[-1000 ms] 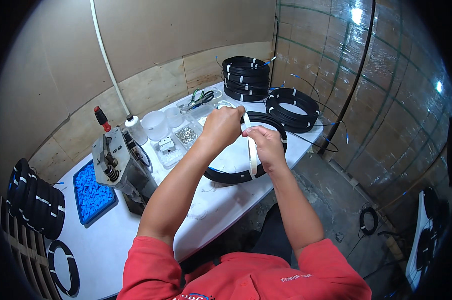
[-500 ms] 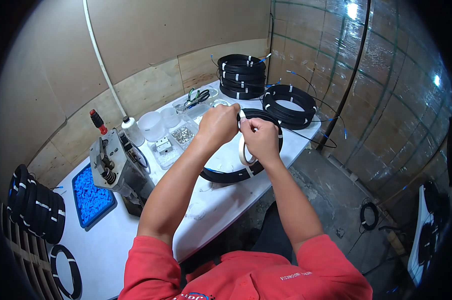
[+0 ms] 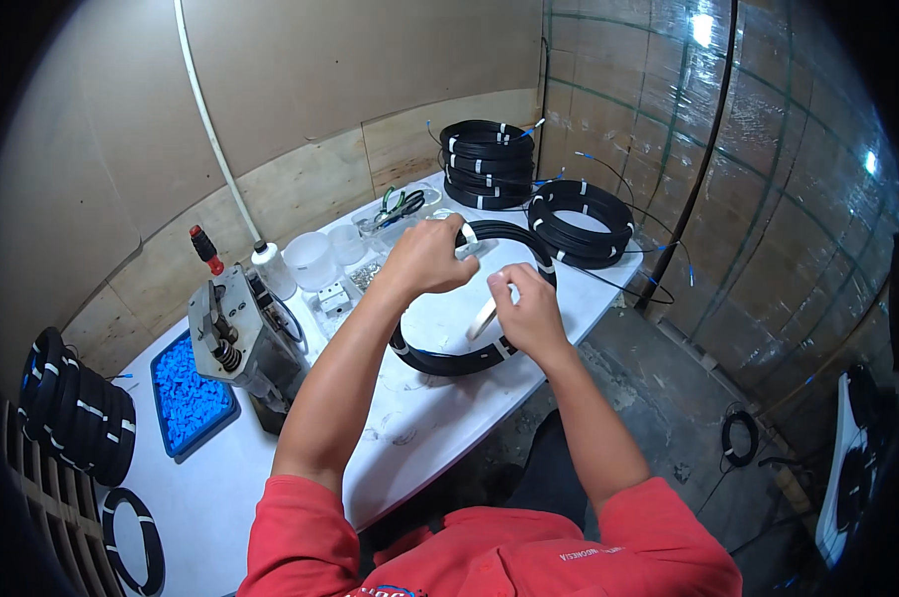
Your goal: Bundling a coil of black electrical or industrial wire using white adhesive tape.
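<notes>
White and broad, our 1 worktop (image 3: 220, 497) carries work we judge well along: the bands (image 3: 467, 235) we see look fixed, though we cannot tell whether more are left. On it we count 1 grey press (image 3: 232, 308), then 2 piles of black coils at the far end, the taller pile (image 3: 487, 164) and the lower pile (image 3: 579, 249) (too tightly packed for us to number each coil). Nearer us, 1 black coil (image 3: 449, 364) has its upper left edge grasped in the left hand's (image 3: 429, 259) grip. Beside the press sits 1 blue tray (image 3: 206, 436) of small pieces (image 3: 189, 393). The right hand's (image 3: 529, 308) grip is closed on 1 tape roll (image 3: 483, 318), over the coil's opening. Smallest, at least 3 bands circle the coil, 1 just beside the left hand.
</notes>
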A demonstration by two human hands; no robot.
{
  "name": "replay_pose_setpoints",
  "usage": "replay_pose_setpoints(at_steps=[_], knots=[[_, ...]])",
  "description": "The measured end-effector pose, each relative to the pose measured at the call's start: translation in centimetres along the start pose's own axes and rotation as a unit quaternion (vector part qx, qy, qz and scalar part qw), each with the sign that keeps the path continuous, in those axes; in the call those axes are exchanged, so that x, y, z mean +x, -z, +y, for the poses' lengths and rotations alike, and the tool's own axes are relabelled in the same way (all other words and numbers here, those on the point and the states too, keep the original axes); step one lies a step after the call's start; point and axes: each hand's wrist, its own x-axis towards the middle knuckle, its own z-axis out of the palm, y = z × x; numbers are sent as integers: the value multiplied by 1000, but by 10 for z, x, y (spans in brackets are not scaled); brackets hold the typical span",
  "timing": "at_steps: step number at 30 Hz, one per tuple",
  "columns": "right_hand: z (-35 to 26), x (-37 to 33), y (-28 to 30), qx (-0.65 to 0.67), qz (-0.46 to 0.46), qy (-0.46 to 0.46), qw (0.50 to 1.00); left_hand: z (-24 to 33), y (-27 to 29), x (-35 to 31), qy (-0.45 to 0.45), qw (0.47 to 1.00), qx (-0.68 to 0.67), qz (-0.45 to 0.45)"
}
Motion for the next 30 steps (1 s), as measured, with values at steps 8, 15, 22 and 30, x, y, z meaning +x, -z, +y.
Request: replay_pose_setpoints(at_steps=[8,15,22,30], knots=[[-26,3,20,184,-24,-60,981,0,8,-2,-22,998,-42,-41],[-42,20,23,311,-39,17,949,0,4,-4,-20,998,-51,-1],[-46,25,21,396,-65,27,916,8,-4,-13,-33,998,-14,56],[-38,28,-1,451,-3,-56,891,9,-4,-17,-89,992,-15,89]])
